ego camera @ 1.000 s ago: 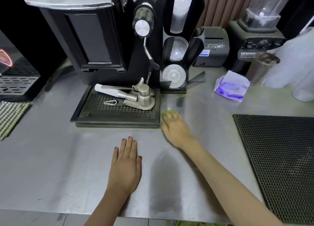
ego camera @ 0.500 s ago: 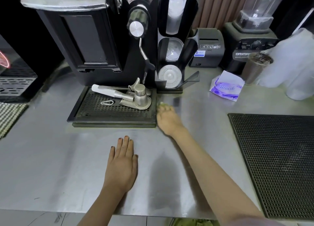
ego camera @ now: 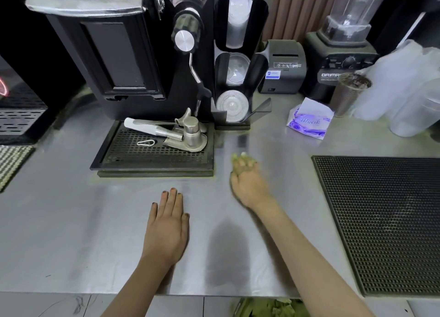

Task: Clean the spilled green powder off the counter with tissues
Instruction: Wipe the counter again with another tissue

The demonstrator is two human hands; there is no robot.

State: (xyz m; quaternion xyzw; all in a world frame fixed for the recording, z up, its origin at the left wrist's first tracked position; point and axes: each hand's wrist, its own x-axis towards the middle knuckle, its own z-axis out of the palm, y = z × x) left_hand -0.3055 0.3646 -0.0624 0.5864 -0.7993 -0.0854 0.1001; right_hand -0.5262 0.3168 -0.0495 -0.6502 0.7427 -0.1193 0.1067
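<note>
My right hand [ego camera: 247, 183] is pressed palm-down on the steel counter [ego camera: 71, 221], just right of the black drip tray. A green-stained tissue [ego camera: 239, 160] shows under its blurred fingertips. My left hand [ego camera: 166, 226] lies flat on the counter nearer to me, fingers together, holding nothing. A purple-and-white tissue pack [ego camera: 309, 121] sits at the back right. Faint green powder smears [ego camera: 152, 177] run along the front edge of the drip tray.
A black machine stands on the drip tray [ego camera: 152, 154], which holds metal tools [ego camera: 185, 135]. Behind are a lid holder [ego camera: 235, 78], a receipt printer [ego camera: 283, 66], a blender [ego camera: 342, 61], a metal cup [ego camera: 350, 92] and plastic bags. A black rubber mat [ego camera: 381, 221] lies right. Green-stained tissues [ego camera: 269, 307] lie below the counter edge.
My right hand with the tissue has slid back toward me and to the right, away from the corner between drip tray and lid holder. My left hand has stayed flat in place.
</note>
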